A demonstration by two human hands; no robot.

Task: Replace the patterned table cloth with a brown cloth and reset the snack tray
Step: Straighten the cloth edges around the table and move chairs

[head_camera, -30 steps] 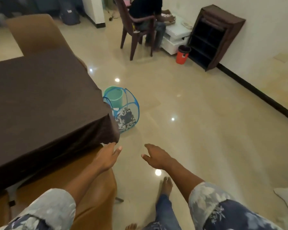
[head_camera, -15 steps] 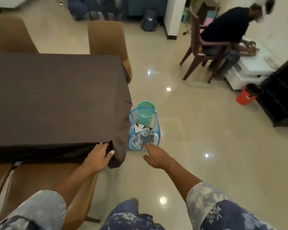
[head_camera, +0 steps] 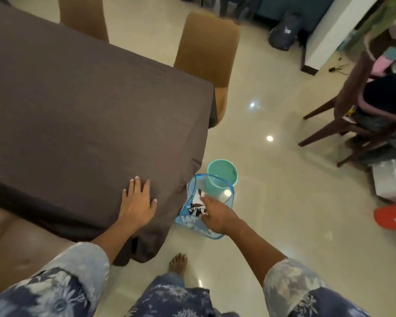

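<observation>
Brown fabric cloth (head_camera: 78,110) is pressed by the left hand (head_camera: 136,202), grip spread flat; right hand (head_camera: 215,215), grip unclear from here. Cloth could be dragged askew if pushed sideways.

A brown cloth (head_camera: 89,106) covers the table (head_camera: 199,156); the left hand (head_camera: 136,202) lies flat on it by the table's near corner. On the floor (head_camera: 284,213) beside that corner stand a mesh basket (head_camera: 193,225) and a green bucket (head_camera: 224,170).
</observation>
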